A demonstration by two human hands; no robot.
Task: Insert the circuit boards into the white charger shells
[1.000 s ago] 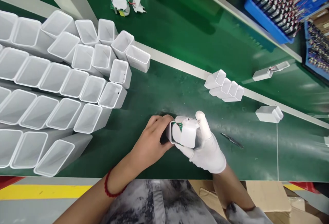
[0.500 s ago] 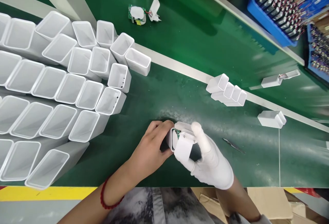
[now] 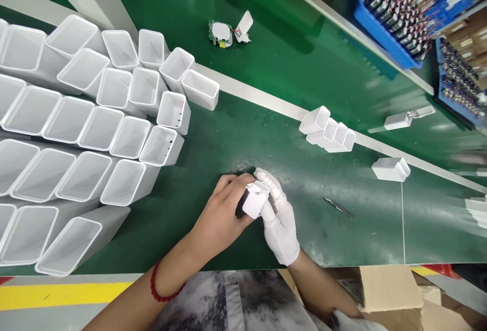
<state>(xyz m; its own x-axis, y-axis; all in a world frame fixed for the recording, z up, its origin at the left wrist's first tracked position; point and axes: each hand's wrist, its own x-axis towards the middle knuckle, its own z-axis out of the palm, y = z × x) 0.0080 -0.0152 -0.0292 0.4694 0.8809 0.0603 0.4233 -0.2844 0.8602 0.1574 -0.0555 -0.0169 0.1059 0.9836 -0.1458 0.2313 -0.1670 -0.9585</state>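
My bare left hand is closed around a white plastic housing, which its fingers mostly cover. At the housing's open end, a white end cap faces up and to the right. My right hand, in a white glove, has its fingers and thumb closed on the cap's edge. Both hands meet just above the green bench. The inside of the housing is hidden now. To the right of the gloved hand lies a thin dark pen-like tool.
Rows of open white housings crowd the left side. A circuit board wired to a white cap lies on the raised green shelf. Small white housings stand by the ledge. A blue bin of wired parts is at upper right.
My right hand has moved left and turned, bringing the cap against the housing's end. The circuit board seen in the opening is now covered. The view has shifted slightly.
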